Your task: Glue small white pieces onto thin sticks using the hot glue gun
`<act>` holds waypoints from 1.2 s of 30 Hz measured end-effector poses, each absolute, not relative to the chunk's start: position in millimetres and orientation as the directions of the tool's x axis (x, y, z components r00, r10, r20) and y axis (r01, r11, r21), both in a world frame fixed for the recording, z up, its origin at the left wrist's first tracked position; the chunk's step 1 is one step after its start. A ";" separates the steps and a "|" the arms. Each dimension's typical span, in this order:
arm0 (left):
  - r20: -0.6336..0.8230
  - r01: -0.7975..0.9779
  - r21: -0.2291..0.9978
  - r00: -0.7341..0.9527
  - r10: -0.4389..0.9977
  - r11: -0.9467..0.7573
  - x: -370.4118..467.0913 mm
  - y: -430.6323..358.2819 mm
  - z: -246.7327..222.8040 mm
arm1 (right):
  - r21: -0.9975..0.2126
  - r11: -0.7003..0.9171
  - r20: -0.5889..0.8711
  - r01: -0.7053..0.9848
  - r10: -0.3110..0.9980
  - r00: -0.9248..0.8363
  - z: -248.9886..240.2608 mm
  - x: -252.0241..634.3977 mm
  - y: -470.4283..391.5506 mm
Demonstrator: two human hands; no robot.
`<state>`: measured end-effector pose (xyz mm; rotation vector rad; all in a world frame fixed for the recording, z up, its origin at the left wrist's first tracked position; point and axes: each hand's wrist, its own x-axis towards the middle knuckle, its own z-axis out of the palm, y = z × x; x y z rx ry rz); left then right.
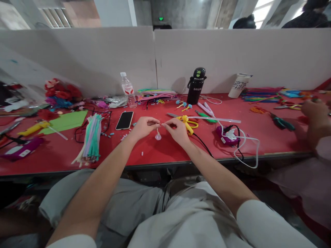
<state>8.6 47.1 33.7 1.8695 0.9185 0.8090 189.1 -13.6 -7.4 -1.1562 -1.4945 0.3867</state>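
Observation:
Above the red table, my left hand [144,128] pinches a small pale pink flower-like piece [158,136], which hangs below its fingertips on a short stem. My right hand [178,131] is closed in a pinch close to the left fingertips; whatever lies between its thumb and finger is too small to make out. Just beyond my right hand lie a yellow glue gun [185,119] with a long clear glue stick [217,119] and yellow-handled scissors [191,126]. A small pale bit [142,153] rests on the table near the front edge.
Left are a phone [124,120], a bundle of pipe cleaners [93,136] and another yellow glue gun [34,127]. Behind stand a water bottle [128,89] and a black flask [196,86]. A purple power box [227,136] with cables sits right, near another person's hand [316,112].

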 end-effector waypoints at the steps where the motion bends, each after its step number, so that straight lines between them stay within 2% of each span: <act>1: 0.165 0.265 0.905 0.502 0.849 -0.333 7.5 48.0 33.4 | -0.768 0.468 0.563 0.438 0.818 0.113 -6.9 189.2 -15.2; 8: 0.174 0.270 0.906 0.467 0.867 -0.327 5.6 50.2 32.1 | -0.691 0.578 0.609 0.434 0.789 -0.081 -12.7 188.4 -17.5; 18: 0.188 0.281 0.898 0.450 0.873 -0.338 6.2 48.9 34.9 | -0.647 0.592 0.630 0.481 0.770 -0.099 -14.3 188.2 -17.3; 24: 0.194 0.291 0.893 0.441 0.876 -0.344 6.3 49.7 34.0 | -0.579 0.664 0.688 0.474 0.709 -0.153 -17.0 188.9 -15.8; 36: 0.164 0.242 0.933 0.378 0.911 -0.268 6.2 50.9 33.0 | -0.541 0.698 0.679 0.469 0.692 -0.247 -15.6 189.4 -18.0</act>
